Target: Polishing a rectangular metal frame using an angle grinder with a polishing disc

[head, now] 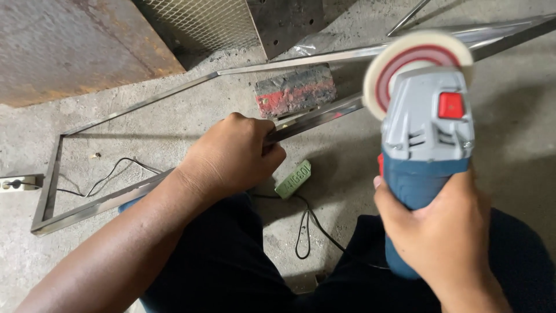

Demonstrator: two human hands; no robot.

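My left hand [234,155] grips the near bar of a long shiny steel frame [174,93] that lies on the concrete floor. My right hand [443,232] holds a blue and grey angle grinder [425,145] by its body. The grinder's white polishing wheel [414,58] with a red ring points away from me and sits just above the steel bar, right of my left hand. A red switch shows on top of the grinder. My dark trouser legs fill the bottom of the view.
A worn red and grey block [295,90] rests beside the frame. A green bar [293,178] lies on the floor near a black cable [304,232]. A rusty plate [75,46], a mesh panel [197,23] and a white socket [20,184] lie around.
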